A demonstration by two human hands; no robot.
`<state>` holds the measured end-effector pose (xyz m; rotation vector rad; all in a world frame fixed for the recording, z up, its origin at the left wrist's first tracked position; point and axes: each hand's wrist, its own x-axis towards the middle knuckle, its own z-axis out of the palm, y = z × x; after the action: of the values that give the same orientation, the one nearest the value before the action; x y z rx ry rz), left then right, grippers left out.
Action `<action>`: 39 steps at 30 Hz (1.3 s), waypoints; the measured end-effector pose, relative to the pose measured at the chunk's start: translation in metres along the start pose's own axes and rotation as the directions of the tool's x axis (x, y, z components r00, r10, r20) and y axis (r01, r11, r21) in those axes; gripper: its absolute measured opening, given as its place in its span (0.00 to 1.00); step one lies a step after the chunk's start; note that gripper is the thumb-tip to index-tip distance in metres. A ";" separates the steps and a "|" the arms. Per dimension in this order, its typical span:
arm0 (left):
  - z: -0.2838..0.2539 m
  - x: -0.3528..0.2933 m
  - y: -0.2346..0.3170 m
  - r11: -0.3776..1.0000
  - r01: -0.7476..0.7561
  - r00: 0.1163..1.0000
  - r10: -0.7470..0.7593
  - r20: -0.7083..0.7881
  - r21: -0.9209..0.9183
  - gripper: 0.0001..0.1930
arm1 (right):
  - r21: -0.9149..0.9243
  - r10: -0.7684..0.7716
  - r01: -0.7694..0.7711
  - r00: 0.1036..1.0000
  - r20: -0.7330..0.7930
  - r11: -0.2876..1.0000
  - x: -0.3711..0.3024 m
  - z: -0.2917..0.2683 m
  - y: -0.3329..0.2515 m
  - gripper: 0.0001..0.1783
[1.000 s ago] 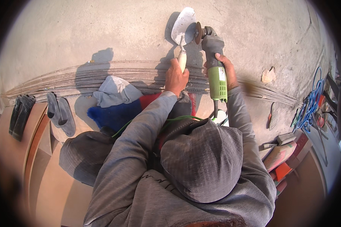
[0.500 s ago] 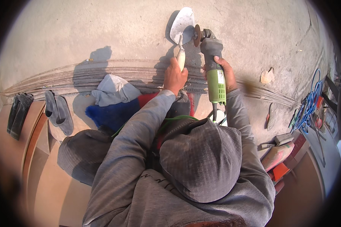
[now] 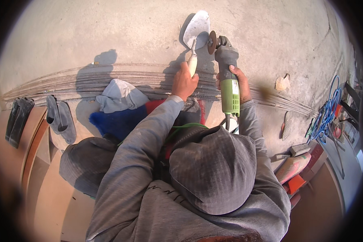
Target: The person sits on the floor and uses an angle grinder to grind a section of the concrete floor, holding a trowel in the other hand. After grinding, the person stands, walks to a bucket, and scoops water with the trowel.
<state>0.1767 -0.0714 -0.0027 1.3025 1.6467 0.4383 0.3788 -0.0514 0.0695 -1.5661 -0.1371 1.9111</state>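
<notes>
My left hand (image 3: 184,82) is closed round the pale handle of a trowel (image 3: 197,29), whose grey-white blade points away from me above the concrete floor. In my right hand (image 3: 240,82) is a green and black angle grinder (image 3: 230,90), gripped round its body with the thumb on top. The grinder's reddish-brown disc (image 3: 212,42) stands close beside the right edge of the trowel blade; whether they touch I cannot tell. A cord runs from the grinder's rear end toward my knees.
A bundle of long thin rods (image 3: 141,72) crosses the floor under my hands. A grey cloth (image 3: 121,97) and blue fabric (image 3: 117,121) lie left, near grey slippers (image 3: 61,119) and dark boots (image 3: 19,121). Coiled blue cable (image 3: 328,115) and a sack (image 3: 293,167) sit right.
The trowel blade and the grinder disc have shifted slightly right and toward me in the picture. Both hands keep their holds.
</notes>
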 end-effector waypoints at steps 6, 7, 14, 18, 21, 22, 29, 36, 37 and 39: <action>-0.005 0.003 0.001 1.000 0.003 1.000 -0.002 0.022 -0.023 0.19 | 0.018 -0.059 0.060 0.996 -0.065 0.998 -0.010 -0.001 0.002 0.28; -0.004 0.005 0.000 1.000 0.014 1.000 -0.013 0.019 -0.024 0.19 | -0.003 -0.073 0.073 0.994 -0.079 0.997 -0.010 -0.004 0.001 0.28; -0.005 0.010 -0.005 0.994 0.082 0.995 -0.077 0.056 -0.075 0.19 | 0.036 -0.046 0.050 0.995 -0.083 0.998 -0.011 -0.005 -0.001 0.27; 0.000 0.011 -0.012 0.974 0.107 0.992 -0.091 0.088 -0.197 0.19 | 0.027 -0.024 0.026 0.998 -0.061 0.999 -0.010 0.000 0.005 0.27; 0.002 0.011 0.000 0.935 0.172 0.983 -0.142 0.117 -0.310 0.20 | 0.021 0.001 0.000 0.998 -0.066 1.000 -0.010 0.003 0.009 0.27; -0.002 0.009 0.013 0.901 0.223 0.972 -0.176 0.156 -0.373 0.20 | 0.030 0.011 -0.009 0.998 -0.057 0.999 -0.008 0.000 0.012 0.27; 0.007 0.006 0.027 0.818 0.276 0.961 -0.229 0.154 -0.505 0.21 | 0.052 0.047 -0.043 0.996 -0.080 0.998 -0.008 -0.001 0.013 0.28; 0.019 0.010 0.012 0.890 0.216 0.976 -0.195 0.093 -0.402 0.21 | 0.027 0.040 -0.038 0.996 -0.083 0.999 -0.005 0.004 0.010 0.28; 0.026 0.012 0.002 0.911 0.173 0.985 -0.166 0.053 -0.375 0.20 | 0.023 0.040 -0.038 0.996 -0.082 0.999 -0.004 0.005 0.010 0.28; 0.027 0.012 0.000 0.932 0.137 0.990 -0.137 0.025 -0.337 0.19 | 0.019 0.043 -0.042 0.996 -0.079 0.999 -0.002 0.006 0.009 0.28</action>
<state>0.1992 -0.0677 -0.0208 0.9264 1.5672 0.6055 0.3694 -0.0579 0.0685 -1.6426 -0.0530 1.8742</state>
